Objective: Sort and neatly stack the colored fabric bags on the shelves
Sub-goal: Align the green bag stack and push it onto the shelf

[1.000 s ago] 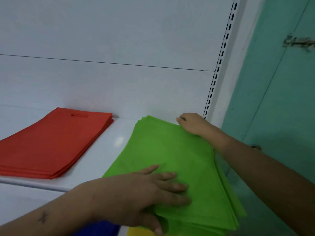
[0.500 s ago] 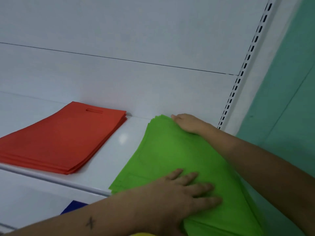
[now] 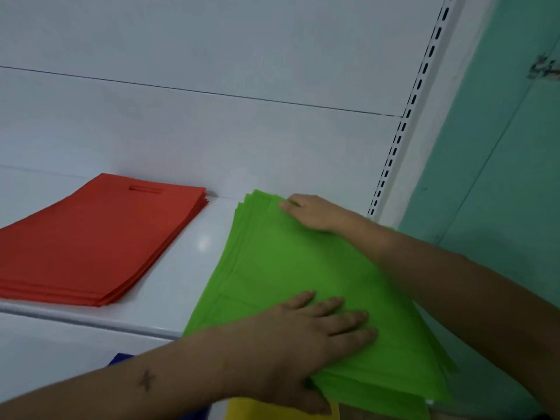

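A stack of green fabric bags (image 3: 291, 268) lies on the white shelf (image 3: 188, 268), its near end hanging past the shelf's front lip. My left hand (image 3: 306, 341) holds that near end, with the fingers spread flat on top and the thumb under the edge. At the far right corner, close to the back panel, my right hand (image 3: 315, 212) rests on the stack. A neat stack of red bags (image 3: 100, 237) sits to the left on the same shelf, apart from the green one.
A white back panel (image 3: 212, 131) closes the shelf behind. A slotted upright (image 3: 403, 140) runs along the right, with a teal wall (image 3: 500, 177) beyond it. Below the shelf edge a blue bag (image 3: 121, 357) and a yellow bag (image 3: 272, 412) peek out.
The green stack has slid farther back onto the shelf toward the back panel, with both hands staying on it. The red stack has not moved.
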